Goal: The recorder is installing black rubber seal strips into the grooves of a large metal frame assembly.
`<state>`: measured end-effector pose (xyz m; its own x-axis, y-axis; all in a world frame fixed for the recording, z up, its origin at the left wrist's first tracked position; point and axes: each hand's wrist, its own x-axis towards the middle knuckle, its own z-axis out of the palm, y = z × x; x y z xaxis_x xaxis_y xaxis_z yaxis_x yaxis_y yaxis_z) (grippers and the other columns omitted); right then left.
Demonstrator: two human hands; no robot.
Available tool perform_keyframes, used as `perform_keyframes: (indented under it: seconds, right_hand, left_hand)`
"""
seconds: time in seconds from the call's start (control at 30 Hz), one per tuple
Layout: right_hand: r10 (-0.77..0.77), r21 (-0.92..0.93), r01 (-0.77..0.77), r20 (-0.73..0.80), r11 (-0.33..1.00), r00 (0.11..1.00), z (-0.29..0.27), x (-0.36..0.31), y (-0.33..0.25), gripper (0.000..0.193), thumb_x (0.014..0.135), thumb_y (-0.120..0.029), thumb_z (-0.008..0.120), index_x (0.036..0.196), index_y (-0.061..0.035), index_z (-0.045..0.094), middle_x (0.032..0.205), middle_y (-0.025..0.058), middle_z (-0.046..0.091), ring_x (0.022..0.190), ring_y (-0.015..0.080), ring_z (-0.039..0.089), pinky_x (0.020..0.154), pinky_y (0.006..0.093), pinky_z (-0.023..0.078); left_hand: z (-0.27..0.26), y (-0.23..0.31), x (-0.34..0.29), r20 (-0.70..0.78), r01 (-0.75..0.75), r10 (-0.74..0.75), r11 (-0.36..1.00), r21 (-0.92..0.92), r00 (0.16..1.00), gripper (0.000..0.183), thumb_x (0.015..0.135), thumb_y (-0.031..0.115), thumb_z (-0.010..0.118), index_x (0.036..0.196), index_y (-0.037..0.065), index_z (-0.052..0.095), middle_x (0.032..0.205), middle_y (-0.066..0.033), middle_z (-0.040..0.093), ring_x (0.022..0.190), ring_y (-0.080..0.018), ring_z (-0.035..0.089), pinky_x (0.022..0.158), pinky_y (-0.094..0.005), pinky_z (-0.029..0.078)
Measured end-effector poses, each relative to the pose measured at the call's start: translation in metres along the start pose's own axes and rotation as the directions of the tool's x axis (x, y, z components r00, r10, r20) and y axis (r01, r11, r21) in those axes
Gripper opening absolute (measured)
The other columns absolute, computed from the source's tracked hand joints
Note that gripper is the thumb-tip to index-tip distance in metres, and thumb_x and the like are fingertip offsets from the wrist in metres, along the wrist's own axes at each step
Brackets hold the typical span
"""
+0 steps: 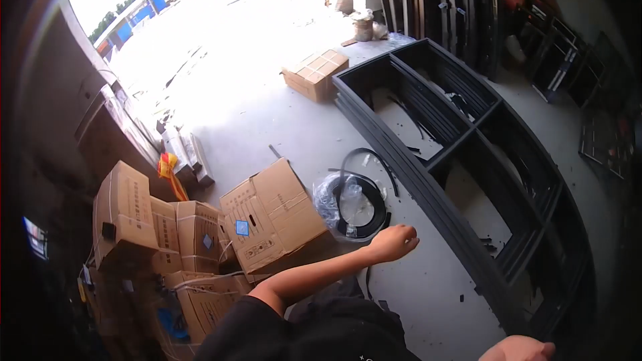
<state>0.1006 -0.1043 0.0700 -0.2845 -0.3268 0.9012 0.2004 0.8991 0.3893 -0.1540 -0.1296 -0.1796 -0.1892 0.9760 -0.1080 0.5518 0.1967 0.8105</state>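
My left hand (394, 243) is held out in front of me with its fingers curled in; nothing shows in it. In the picture it lies just right of a coil of black rubber strip (378, 208), which is on the floor partly wrapped in clear plastic (328, 199). My right hand (518, 349) shows only in part at the lower edge, its fingers mostly cut off. Nearest to it is a stack of dark grey metal window frames (438, 159) lying flat. Neither hand visibly touches these things.
An opened cardboard box (284, 204) stands left of the coil, beside several strapped cartons (127, 214). Another carton (317, 75) sits by the frames' far end. Long dark profiles (461, 7) lean at the back. Black scraps (491, 246) lie inside the frames.
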Motion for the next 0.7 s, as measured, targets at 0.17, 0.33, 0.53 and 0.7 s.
perform_keyframes:
  seconds: [0.17, 0.33, 0.53, 0.7]
  right_hand:
    - [0.618, 0.024, -0.834, 0.660, 0.551, 0.427, 0.091, -0.150, -0.038, 0.017, 0.095, -0.005, 0.051, 0.107, -0.0008, 0.063, 0.109, 0.0146, 0.063, 0.101, 0.0246, 0.062, 0.092, 0.0367, 0.053]
    - [0.214, -0.148, -0.932, 0.950, -0.330, -0.227, 0.115, -0.249, -0.109, 0.017, 0.090, -0.001, 0.056, 0.104, -0.0010, 0.066, 0.095, 0.0025, 0.067, 0.087, 0.0112, 0.062, 0.077, 0.0255, 0.051]
    - [-0.303, -0.019, -0.999, 0.952, 0.040, -0.031, 0.092, -0.312, -0.175, 0.016, 0.087, -0.005, 0.062, 0.100, 0.0022, 0.068, 0.090, 0.0059, 0.070, 0.081, 0.0122, 0.065, 0.074, 0.0251, 0.052]
    - [-0.445, -0.206, -0.976, 0.883, -0.076, -0.152, 0.076, -0.336, -0.212, 0.017, 0.086, -0.004, 0.062, 0.100, 0.0029, 0.068, 0.089, 0.0073, 0.071, 0.077, 0.0125, 0.065, 0.069, 0.0251, 0.053]
  left_hand:
    - [0.077, -0.042, -0.094, 0.455, 0.195, -0.285, 0.952, 0.235, 0.844, 0.035, 0.089, 0.035, 0.059, 0.099, 0.003, 0.068, 0.098, -0.0179, 0.068, 0.096, -0.0375, 0.066, 0.078, -0.0476, 0.054]
    - [0.142, -0.065, -0.169, 0.251, 0.470, -0.497, 0.868, 0.163, 0.830, 0.033, 0.087, 0.034, 0.059, 0.100, 0.005, 0.067, 0.099, -0.0166, 0.069, 0.096, -0.0358, 0.066, 0.078, -0.0477, 0.054]
    - [0.165, -0.060, -0.289, -0.063, 0.794, -0.810, 0.584, -0.170, 0.583, 0.031, 0.087, 0.028, 0.057, 0.108, 0.008, 0.067, 0.106, -0.0180, 0.069, 0.100, -0.0361, 0.066, 0.083, -0.0481, 0.053]
    - [0.179, -0.087, -0.331, -0.279, 0.780, -0.897, 0.438, -0.448, 0.343, 0.032, 0.086, 0.031, 0.058, 0.106, 0.008, 0.066, 0.106, -0.0191, 0.068, 0.102, -0.0368, 0.065, 0.089, -0.0470, 0.051]
